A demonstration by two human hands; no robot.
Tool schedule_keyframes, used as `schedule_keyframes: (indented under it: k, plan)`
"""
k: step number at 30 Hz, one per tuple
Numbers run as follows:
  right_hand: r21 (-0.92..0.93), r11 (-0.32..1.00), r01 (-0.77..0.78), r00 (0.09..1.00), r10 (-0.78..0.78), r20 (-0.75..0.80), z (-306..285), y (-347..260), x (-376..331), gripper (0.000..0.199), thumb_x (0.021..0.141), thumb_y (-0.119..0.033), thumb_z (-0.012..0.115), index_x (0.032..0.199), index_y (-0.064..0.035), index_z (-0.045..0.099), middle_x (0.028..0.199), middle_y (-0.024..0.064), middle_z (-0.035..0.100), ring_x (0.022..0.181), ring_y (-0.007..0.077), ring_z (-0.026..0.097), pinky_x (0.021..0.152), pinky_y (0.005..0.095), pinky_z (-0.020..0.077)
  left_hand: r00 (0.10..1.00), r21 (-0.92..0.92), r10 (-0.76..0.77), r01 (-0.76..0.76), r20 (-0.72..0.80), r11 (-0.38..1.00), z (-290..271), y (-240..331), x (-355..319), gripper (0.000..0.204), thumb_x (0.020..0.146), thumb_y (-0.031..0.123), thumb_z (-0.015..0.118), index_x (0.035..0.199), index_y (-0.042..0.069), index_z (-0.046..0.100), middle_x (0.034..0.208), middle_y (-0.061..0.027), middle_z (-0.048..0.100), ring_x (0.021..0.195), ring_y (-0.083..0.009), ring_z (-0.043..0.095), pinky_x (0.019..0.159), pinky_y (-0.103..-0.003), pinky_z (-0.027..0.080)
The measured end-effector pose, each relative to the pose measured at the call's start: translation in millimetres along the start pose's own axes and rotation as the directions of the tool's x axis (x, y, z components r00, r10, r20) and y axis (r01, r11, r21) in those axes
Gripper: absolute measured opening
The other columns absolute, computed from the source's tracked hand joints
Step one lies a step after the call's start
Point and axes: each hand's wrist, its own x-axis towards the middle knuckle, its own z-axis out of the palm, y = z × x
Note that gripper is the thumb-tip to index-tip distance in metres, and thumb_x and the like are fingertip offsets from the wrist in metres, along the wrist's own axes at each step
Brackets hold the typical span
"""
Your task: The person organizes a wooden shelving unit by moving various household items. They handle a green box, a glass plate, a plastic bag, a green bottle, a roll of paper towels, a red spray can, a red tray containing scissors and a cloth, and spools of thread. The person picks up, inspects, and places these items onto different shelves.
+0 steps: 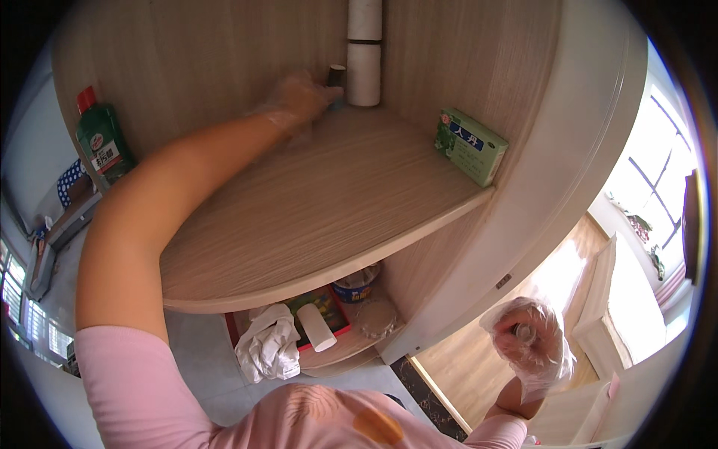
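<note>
My left hand (301,99), in a thin clear plastic glove, reaches to the back corner of a curved wooden shelf (299,202). Its fingers are closed around a small dark-capped bottle (337,75), whose lower part is mostly hidden by them. Right beside that bottle stands a white cylinder (364,73), with another white cylinder above it. Off to the right, away from the shelf, my right hand (527,348) wears a loose clear glove too. Its fingers curl round a small clear round-ended object (526,334), seen end-on; its kind cannot be made out.
A green bottle (105,142) with a red cap stands at the shelf's left end. At the right leans a green box (470,146). Below are a crumpled white cloth (268,346), a white cylinder (315,327), a red-edged tray (345,318) and a blue tub (355,292).
</note>
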Motion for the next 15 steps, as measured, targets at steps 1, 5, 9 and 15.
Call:
schedule_keyframes:
  k: [1, 5, 9, 15]
  plan:
    - [0.025, 0.999, -0.037, 0.999, 0.037, -0.012, -1, 6, -4, 0.014, 0.07, -0.009, 0.072, 0.077, -0.001, 0.063, 0.067, 0.0082, 0.06, 0.057, 0.0171, 0.057, 0.052, 0.0268, 0.0419, 1.0, 0.091, 0.015, -0.016, 0.01, 0.996, 2, 2, 2, 0.051, 0.082, 0.04, 0.063, 0.11, -0.003, 0.06, 0.098, -0.0144, 0.064, 0.091, -0.0222, 0.06, 0.08, -0.033, 0.047]
    - [0.162, 0.965, -0.206, 0.978, 0.207, 0.01, -7, 25, -12, 0.012, 0.07, -0.006, 0.071, 0.079, -0.002, 0.064, 0.07, 0.0079, 0.062, 0.06, 0.0174, 0.058, 0.054, 0.0267, 0.043, 0.994, 0.213, -0.008, -0.016, 0.112, 0.977, 6, 2, 10, 0.047, 0.085, 0.043, 0.056, 0.115, 0.008, 0.06, 0.095, -0.0126, 0.064, 0.088, -0.0291, 0.06, 0.077, -0.038, 0.047]
    - [0.193, 0.961, -0.199, 0.98, 0.199, 0.022, -6, 38, -12, 0.014, 0.067, -0.006, 0.071, 0.076, 0.0006, 0.062, 0.071, 0.0077, 0.059, 0.059, 0.0138, 0.054, 0.052, 0.0245, 0.0404, 0.972, 0.469, 0.127, -0.206, 0.195, 0.859, 6, -3, 22, 0.047, 0.087, 0.045, 0.052, 0.108, 0.004, 0.062, 0.091, -0.0161, 0.063, 0.082, -0.031, 0.061, 0.074, -0.041, 0.047]
    - [0.139, 0.969, -0.203, 0.976, 0.188, 0.111, -8, 44, -3, 0.014, 0.067, 0.0, 0.067, 0.08, 0.0025, 0.062, 0.069, 0.0068, 0.058, 0.058, 0.0128, 0.054, 0.052, 0.0244, 0.0423, 0.999, 0.266, 0.002, -0.01, 0.033, 0.964, 14, 1, 20, 0.045, 0.082, 0.044, 0.06, 0.095, 0.001, 0.066, 0.088, -0.0161, 0.065, 0.083, -0.0291, 0.062, 0.076, -0.039, 0.047]
